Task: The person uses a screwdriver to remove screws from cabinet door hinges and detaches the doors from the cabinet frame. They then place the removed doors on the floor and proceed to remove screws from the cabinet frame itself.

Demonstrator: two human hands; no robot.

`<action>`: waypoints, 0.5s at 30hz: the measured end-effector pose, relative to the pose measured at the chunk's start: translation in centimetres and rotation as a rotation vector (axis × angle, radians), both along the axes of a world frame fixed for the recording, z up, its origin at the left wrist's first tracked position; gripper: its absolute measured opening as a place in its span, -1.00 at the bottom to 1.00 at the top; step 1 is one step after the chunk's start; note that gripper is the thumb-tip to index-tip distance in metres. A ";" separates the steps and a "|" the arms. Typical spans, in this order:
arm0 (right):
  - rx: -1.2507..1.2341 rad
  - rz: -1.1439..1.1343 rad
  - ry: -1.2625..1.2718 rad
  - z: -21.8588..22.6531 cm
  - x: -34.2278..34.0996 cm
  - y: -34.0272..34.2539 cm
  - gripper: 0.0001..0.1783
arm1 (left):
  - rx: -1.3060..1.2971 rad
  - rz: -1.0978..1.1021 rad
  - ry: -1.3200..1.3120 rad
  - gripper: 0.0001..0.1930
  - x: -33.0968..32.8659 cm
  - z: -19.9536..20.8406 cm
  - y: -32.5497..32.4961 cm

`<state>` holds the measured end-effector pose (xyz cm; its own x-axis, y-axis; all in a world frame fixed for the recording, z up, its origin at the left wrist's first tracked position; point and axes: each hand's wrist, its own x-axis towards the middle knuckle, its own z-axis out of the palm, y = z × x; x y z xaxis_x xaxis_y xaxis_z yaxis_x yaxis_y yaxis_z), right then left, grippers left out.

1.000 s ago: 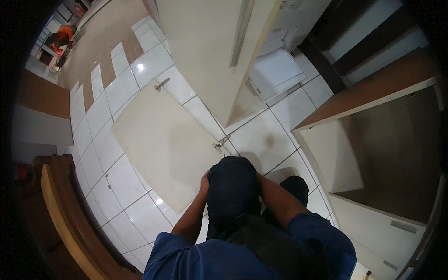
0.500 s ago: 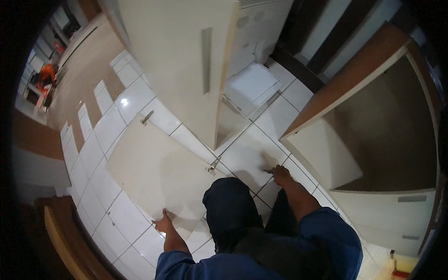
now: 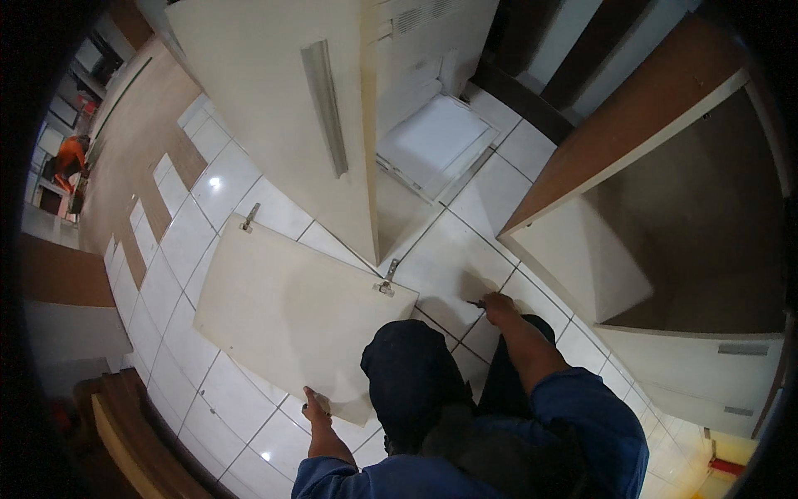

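A flat cream cabinet door (image 3: 291, 291) with two metal hinges, one on the left (image 3: 250, 218) and one on the right (image 3: 388, 279), lies low over the white tiles in front of me. My left hand (image 3: 317, 408) is closed on its near edge, thumb on the upper face, the other fingers partly hidden. Off to the right, my right hand (image 3: 499, 308) grips a small dark tool (image 3: 476, 303) with a thin tip, its handle covered by my fingers. That hand is held beside my knee, apart from the door.
A tall cream cabinet door (image 3: 283, 108) with a long handle stands ahead, a white panel (image 3: 436, 141) beside it. At right lies an open wood-sided cabinet (image 3: 615, 125). Brown wooden furniture (image 3: 125, 424) is at lower left. Far left, a person in orange (image 3: 71, 158) bends down.
The hinged door has turned slightly, its right end moving away from me. My left hand has shifted a little right along with its edge. The right hand still holds the tool.
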<state>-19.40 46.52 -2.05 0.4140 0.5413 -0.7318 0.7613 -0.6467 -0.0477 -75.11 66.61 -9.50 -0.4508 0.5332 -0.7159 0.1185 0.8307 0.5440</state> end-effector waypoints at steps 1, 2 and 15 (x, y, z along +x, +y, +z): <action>0.054 -0.036 -0.027 -0.5 -0.1 -0.3 -0.73 | -0.019 -0.002 0.011 -0.13 0.1 0.5 -0.3; 0.107 -0.077 -0.053 -1.0 -0.4 -1.1 -0.73 | -0.040 -0.009 0.023 -0.14 -0.1 0.5 -0.6; 0.650 -0.132 0.248 -1.5 -8.0 10.7 -0.41 | 0.103 0.186 0.222 -0.04 -0.4 7.9 -4.1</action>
<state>-27.39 57.18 -3.51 0.3694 0.8572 -0.3588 0.5950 -0.5148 -0.6173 -75.53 62.47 -1.65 -0.6868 0.4912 -0.5357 0.0945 0.7911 0.6044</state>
